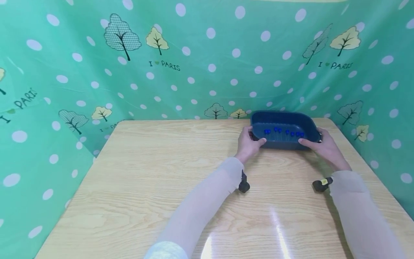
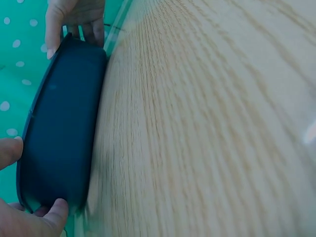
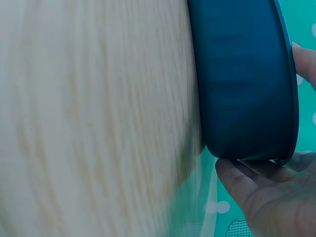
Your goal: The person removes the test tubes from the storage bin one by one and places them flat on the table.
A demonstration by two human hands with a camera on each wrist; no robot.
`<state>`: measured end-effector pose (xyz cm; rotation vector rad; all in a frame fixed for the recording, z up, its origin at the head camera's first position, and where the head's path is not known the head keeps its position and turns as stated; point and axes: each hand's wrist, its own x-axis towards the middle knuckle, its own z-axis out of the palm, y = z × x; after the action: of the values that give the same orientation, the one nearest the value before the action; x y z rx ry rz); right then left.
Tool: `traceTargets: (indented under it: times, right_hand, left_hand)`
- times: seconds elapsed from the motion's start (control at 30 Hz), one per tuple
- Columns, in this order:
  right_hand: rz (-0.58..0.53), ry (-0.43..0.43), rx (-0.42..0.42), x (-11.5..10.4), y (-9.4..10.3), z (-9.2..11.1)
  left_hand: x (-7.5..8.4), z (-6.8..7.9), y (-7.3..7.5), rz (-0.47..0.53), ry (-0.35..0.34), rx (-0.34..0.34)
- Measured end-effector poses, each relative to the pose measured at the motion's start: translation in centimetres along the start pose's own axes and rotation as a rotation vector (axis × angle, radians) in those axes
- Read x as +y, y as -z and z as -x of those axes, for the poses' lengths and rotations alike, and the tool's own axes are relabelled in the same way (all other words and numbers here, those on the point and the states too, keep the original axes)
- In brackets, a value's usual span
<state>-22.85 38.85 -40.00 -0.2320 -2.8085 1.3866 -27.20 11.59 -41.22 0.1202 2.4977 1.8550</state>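
A dark blue basin [image 1: 281, 145] with a rounded rim is at the far right of the table, by the back curtain. Several small bright-blue-headed items with thin pale stems lie inside it; their exact kind is too small to tell. My left hand [image 1: 248, 144] grips the basin's left end, thumb over the rim. At the opposite end my right hand [image 1: 328, 149] holds it, with the thumb on the front rim and the fingers beneath the edge. The right wrist view shows the basin's outer wall [image 3: 244, 84] and fingers curled under its end.
The wood-grain table [image 1: 155, 172] stretches left and toward the front. A green dotted curtain [image 1: 194, 72] with printed trees hangs along the back and both sides. Dark wrist cameras sit on both sleeves.
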Motion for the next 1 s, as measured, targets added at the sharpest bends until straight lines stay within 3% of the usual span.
traceTargets:
  times: [0.5, 1.0]
  right_hand:
    - [-0.006, 0.010, -0.005, -0.4, -0.6, -0.2]
    - [0.012, 0.020, -0.008, -0.9, -1.0, 0.0]
  left_hand:
    - [-0.7, -0.1, 0.5, 0.014, -0.020, 0.011]
    - [-0.3, 0.4, 1.2, 0.017, 0.017, -0.003]
